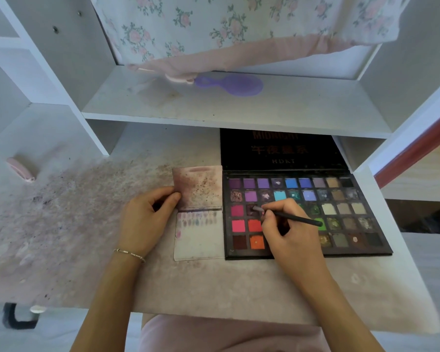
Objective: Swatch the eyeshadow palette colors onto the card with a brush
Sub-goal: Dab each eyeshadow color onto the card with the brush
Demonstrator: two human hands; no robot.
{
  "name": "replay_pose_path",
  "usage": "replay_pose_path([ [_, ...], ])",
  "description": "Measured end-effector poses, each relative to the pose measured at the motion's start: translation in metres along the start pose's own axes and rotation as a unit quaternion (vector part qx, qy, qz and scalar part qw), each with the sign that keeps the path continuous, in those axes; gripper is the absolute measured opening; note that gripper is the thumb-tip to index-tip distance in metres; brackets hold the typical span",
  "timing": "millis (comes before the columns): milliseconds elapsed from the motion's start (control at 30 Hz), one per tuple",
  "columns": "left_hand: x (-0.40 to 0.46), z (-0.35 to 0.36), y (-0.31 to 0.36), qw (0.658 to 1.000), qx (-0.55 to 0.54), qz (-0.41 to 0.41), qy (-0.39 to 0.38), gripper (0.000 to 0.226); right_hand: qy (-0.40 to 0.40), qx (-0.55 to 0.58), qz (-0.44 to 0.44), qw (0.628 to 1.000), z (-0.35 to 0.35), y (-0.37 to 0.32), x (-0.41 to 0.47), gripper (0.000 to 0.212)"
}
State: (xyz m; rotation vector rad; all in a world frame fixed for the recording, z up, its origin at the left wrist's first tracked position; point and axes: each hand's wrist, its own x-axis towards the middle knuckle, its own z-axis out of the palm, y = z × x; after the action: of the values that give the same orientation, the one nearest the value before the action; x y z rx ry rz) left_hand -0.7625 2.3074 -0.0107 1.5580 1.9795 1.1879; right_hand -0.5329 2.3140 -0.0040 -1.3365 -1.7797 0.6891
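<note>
An open black eyeshadow palette [341, 214] with several rows of coloured pans lies at the right of the desk, its lid [277, 151] raised behind it. My right hand [287, 232] grips a thin black brush [295, 217]. The brush tip sits in a dark plum pan in the third row, near the palette's left side. A white folded card [201, 240] lies just left of the palette, with a row of small swatches along its top. My left hand [148, 217] pinches the card's left edge at the stained upper flap [201, 186].
The desk top [74, 212] is dusted with pink and purple powder. A purple hairbrush [234, 83] lies on the shelf above. A small pink object [21, 168] sits at far left. Floral fabric [239, 24] hangs behind the shelf.
</note>
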Motion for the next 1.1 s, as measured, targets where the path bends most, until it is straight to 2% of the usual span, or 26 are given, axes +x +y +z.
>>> replay_pose_path([
  [333,0.001,0.001,-0.001,1.0,-0.001,0.004,0.004,0.015,0.011,0.019,0.007,1.0,-0.002,0.0,0.0,0.02],
  [500,0.001,0.001,-0.002,1.0,-0.002,0.007,0.001,0.015,0.021,0.075,-0.001,0.997,-0.004,-0.005,-0.001,0.033],
  [600,0.001,0.001,-0.001,1.0,-0.004,0.003,0.004,0.015,0.02,0.09,-0.011,0.996,-0.002,-0.009,-0.001,0.023],
  [800,0.0,0.0,0.001,1.0,-0.011,0.001,-0.004,0.015,-0.044,0.061,-0.031,0.997,0.021,-0.023,-0.01,0.008],
  [900,0.0,-0.001,0.002,1.0,-0.004,0.003,-0.003,0.015,-0.099,0.09,-0.029,0.991,0.033,-0.034,-0.009,0.011],
  [967,0.0,-0.002,0.003,1.0,-0.003,0.006,-0.006,0.014,-0.109,0.109,-0.027,0.988,0.041,-0.041,-0.008,0.017],
  [1100,-0.001,-0.003,0.005,1.0,0.001,0.008,-0.011,0.014,-0.117,0.084,-0.027,0.989,0.051,-0.044,-0.009,0.007],
])
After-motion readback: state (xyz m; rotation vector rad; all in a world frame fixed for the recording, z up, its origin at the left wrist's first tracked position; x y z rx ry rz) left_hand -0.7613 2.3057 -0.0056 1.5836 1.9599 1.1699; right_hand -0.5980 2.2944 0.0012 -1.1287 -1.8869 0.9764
